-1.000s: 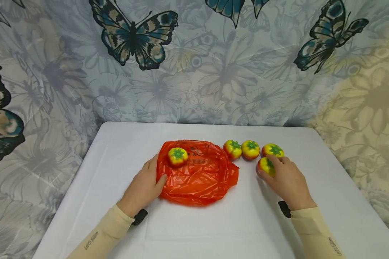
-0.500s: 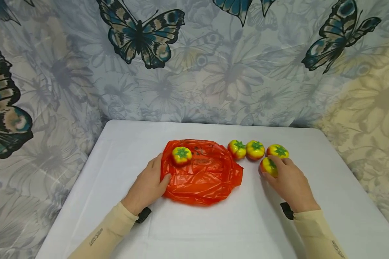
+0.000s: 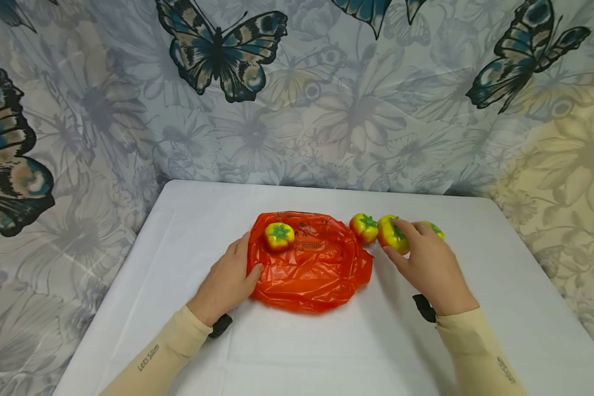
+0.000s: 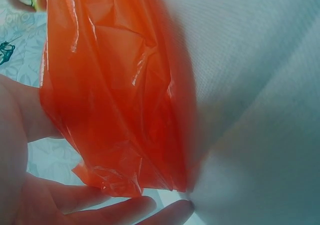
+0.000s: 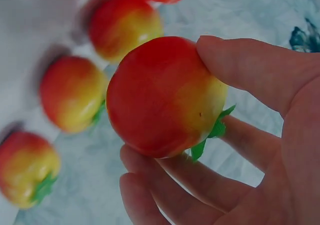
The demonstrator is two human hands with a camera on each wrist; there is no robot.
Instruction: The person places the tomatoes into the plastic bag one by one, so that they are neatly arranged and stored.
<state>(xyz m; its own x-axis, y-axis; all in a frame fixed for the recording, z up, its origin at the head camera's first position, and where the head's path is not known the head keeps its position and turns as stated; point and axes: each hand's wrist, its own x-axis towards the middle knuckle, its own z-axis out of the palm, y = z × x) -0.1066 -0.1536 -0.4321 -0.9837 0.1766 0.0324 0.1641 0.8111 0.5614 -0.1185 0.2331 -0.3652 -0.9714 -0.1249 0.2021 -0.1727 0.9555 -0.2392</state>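
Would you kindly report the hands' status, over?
Right hand holding red-yellow fruit. Left hand touching red plastic bag. Another fruit beside bag, perhaps obstructing.

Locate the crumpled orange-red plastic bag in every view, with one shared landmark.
Head: the crumpled orange-red plastic bag sits mid-picture, touched by the left hand.
Left wrist: left of centre, running down from the top edge.
Right wrist: only a strip at the top edge.
Shared landmark: the right hand, holding a round red-and-yellow fruit; top-left corner in the left wrist view.
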